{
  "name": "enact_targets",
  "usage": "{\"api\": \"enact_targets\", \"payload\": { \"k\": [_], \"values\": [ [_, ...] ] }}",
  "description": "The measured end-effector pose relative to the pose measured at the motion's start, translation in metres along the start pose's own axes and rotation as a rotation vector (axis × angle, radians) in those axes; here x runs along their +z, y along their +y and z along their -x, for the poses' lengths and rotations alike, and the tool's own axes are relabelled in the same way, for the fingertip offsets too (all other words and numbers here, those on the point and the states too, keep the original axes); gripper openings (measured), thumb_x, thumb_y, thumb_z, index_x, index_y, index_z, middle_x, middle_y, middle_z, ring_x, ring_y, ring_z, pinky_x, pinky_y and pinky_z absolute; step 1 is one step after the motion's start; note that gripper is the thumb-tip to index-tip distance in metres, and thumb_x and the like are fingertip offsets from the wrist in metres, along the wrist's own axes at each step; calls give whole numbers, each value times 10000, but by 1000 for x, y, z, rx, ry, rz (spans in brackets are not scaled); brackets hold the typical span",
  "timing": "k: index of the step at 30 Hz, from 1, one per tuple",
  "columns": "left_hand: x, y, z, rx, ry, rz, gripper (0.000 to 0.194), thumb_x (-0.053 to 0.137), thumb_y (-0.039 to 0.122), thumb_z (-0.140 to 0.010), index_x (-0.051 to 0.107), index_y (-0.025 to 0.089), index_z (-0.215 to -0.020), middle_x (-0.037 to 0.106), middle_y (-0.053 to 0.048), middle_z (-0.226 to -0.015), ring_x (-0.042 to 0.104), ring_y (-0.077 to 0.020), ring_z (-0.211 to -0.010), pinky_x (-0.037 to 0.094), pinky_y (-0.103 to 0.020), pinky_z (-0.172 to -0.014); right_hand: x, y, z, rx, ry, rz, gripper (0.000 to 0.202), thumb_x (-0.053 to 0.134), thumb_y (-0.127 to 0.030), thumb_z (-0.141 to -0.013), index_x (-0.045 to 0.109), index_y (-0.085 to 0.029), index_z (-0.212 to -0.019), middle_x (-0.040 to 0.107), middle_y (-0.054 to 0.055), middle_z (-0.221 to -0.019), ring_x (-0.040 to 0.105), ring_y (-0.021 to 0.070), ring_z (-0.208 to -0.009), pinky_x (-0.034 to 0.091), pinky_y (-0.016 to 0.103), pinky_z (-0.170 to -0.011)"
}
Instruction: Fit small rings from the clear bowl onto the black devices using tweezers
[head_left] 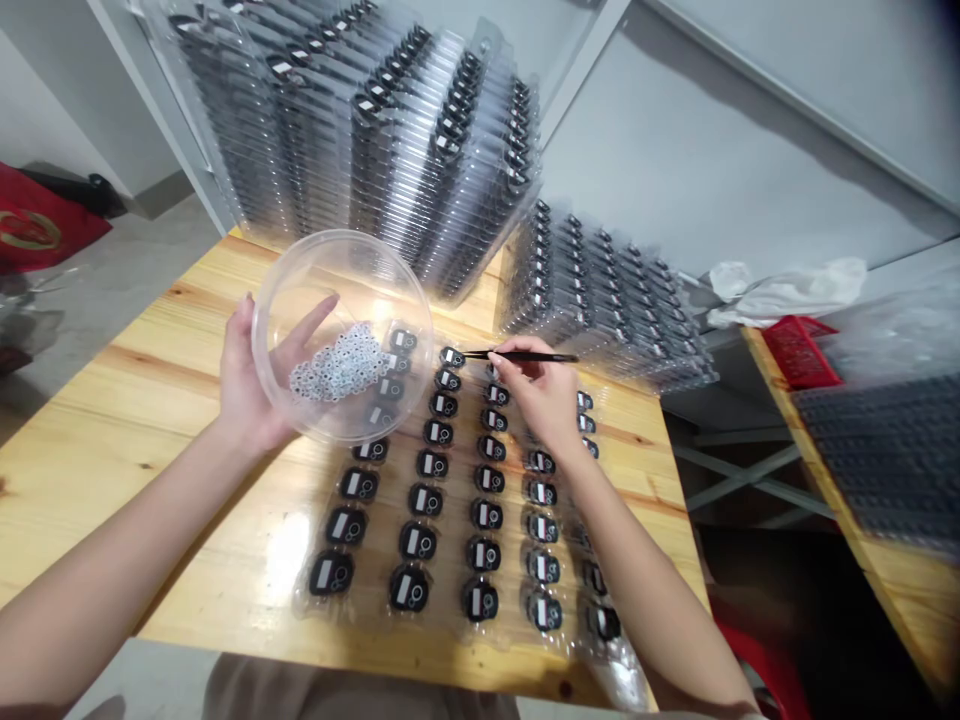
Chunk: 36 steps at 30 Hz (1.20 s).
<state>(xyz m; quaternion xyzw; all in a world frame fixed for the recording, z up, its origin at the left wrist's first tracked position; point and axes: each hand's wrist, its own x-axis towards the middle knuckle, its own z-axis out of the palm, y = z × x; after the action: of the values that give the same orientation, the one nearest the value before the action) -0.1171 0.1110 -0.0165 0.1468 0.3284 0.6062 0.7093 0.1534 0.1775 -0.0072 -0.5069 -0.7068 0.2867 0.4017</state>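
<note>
- The right hand (541,392) pinches black tweezers (517,356) between its fingertips, tips pointing left at the top black part (452,357) in the tray's middle column; whether the tips hold anything is too small to tell.
- The left hand (251,385) is spread under a clear bowl (341,335), fingers cupping its wall and tilting it toward the person; a heap of small white rings (335,366) lies low in the bowl, above the tray's upper left corner.
- Risk, as I judge it: the bowl is tipped and held by 1 hand only (no rest beneath it), so a slip of the fingers could pour rings over the tray.
- Risk: the tweezers meet the part at a shallow angle; a small ring could spring from the tips and land among the other parts, where it would be hard to find.
- Risk: the right forearm crosses low over the right-hand columns, and a drag could shift the thin clear tray (315,600) or knock parts out of their pockets.
- The tray lies flat on a wooden table (112,420) and holds about 5 columns of black parts with white windows.
- Behind it, 2 stacks of filled trays (360,130) lean at the wall, close to the working row (little room past the top parts).
- A red basket (802,350) and crumpled white plastic (787,285) sit well apart at right.
</note>
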Motion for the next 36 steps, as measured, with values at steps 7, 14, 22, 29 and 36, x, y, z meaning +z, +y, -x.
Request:
{"api": "enact_targets", "payload": {
  "k": [7, 14, 22, 29, 36],
  "values": [
    [5, -2, 2, -28, -17, -10, 777, 492, 689, -729, 452, 233, -1356, 632, -141, -1146, 592, -393, -1065, 478, -587, -851, 2, -56, 40, -436, -48, -131, 171, 649, -119, -797, 622, -267, -878, 716, -28, -842, 698, 151, -890, 573, 273, -774],
    [15, -2, 7, -34, -10, -28, 781, 474, 693, -731, 424, 230, -1357, 613, -147, -1166, 545, -412, -1124, 455, -601, -869, 21, -63, 50, -556, -179, 32, 203, 594, -74, -837, 598, -262, -915, 733, -34, -860, 699, 116, -890, 570, 227, -759],
    [21, 0, 10, -38, -19, -48, 804, 479, 681, -720, 391, 214, -1368, 588, -159, -1201, 521, -437, -1150, 449, -604, -872, 27, -60, 49, -605, -170, 51, 189, 567, -87, -857, 594, -253, -944, 734, -13, -891, 698, 112, -871, 568, 230, -765],
    [25, 0, 12, -33, 11, -37, 749, 535, 637, -696, 463, 203, -1302, 641, -144, -1108, 491, -417, -1188, 443, -558, -907, 33, -59, 48, -606, -166, 67, 189, 538, -109, -876, 593, -270, -957, 736, -17, -897, 704, 120, -842, 581, 252, -732],
    [25, 0, 11, -27, 14, -23, 757, 514, 656, -709, 465, 201, -1312, 651, -142, -1077, 523, -408, -1157, 462, -546, -890, 13, -66, 48, -511, -51, -19, 237, 599, -83, -820, 626, -294, -924, 732, -35, -862, 708, 143, -852, 591, 272, -734]
  ]
}}
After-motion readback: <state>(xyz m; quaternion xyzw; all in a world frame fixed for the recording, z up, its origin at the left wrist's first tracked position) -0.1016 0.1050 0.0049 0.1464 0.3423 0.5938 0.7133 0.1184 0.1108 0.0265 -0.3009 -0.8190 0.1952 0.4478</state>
